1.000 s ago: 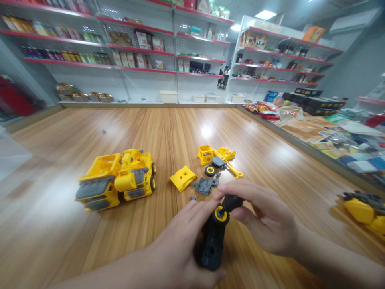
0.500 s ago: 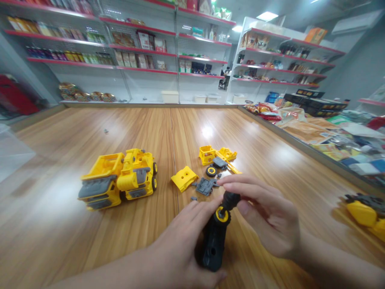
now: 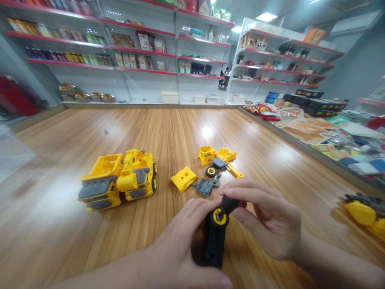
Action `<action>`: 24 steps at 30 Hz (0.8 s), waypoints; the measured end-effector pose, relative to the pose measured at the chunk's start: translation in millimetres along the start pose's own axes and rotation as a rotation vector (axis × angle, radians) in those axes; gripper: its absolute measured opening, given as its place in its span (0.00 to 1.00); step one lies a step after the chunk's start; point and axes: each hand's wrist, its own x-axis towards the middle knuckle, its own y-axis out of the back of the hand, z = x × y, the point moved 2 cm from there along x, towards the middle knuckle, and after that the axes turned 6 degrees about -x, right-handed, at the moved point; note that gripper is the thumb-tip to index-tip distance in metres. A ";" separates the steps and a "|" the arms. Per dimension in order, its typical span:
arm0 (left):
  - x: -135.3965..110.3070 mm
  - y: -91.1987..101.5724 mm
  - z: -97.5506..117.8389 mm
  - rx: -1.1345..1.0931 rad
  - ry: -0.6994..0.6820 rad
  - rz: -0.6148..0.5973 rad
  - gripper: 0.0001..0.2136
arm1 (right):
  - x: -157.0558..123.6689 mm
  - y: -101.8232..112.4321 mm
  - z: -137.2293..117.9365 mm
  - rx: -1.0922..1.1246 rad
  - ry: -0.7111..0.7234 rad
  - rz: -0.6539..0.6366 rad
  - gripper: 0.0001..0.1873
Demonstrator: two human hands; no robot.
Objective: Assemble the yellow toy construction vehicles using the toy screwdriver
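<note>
From where I stand, the printing on the packets along the red-edged shelves is too small to read. The black toy base lies between the two hands: the left hand curls round it, while the right hand pinches a black screwdriver, its tip in the yellow-hubbed wheel. Beyond, loose yellow and gray parts lie on the wood-grain table, with two yellow toy trucks to their left.
</note>
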 end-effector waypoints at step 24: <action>-5.3 0.2 2.0 -0.013 -0.011 0.134 0.20 | -0.7 -1.0 -3.6 0.077 -0.033 -0.017 0.24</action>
